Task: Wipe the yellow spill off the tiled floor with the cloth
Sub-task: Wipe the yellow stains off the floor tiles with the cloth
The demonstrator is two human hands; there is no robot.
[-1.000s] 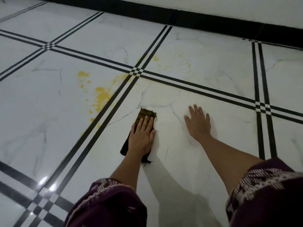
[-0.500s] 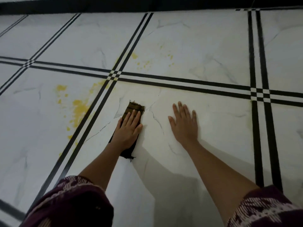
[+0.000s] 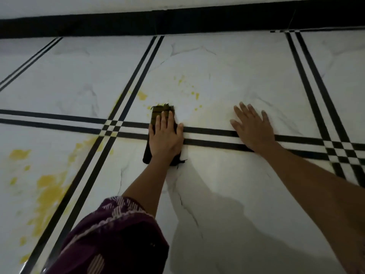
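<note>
My left hand [image 3: 165, 138] presses flat on a dark folded cloth [image 3: 157, 113] that lies across the black double grout line; the cloth's far end is stained yellowish. Small yellow spill drops [image 3: 194, 93] dot the white tile just beyond the cloth. A larger yellow spill patch [image 3: 49, 194] spreads over the tile at the near left. My right hand [image 3: 251, 128] rests flat on the floor to the right of the cloth, fingers spread, holding nothing.
White marble-look floor tiles [image 3: 227, 184] carry black double lines that cross at left [image 3: 111, 128] and right [image 3: 339, 153]. A black skirting band [image 3: 177, 22] runs along the wall at the top. My dark patterned sleeve [image 3: 110, 234] fills the bottom.
Both hands have moved forward over the floor toward the wall. The cloth slid from the near tile onto the grout line, up to the far drops. The view shifted forward too.
</note>
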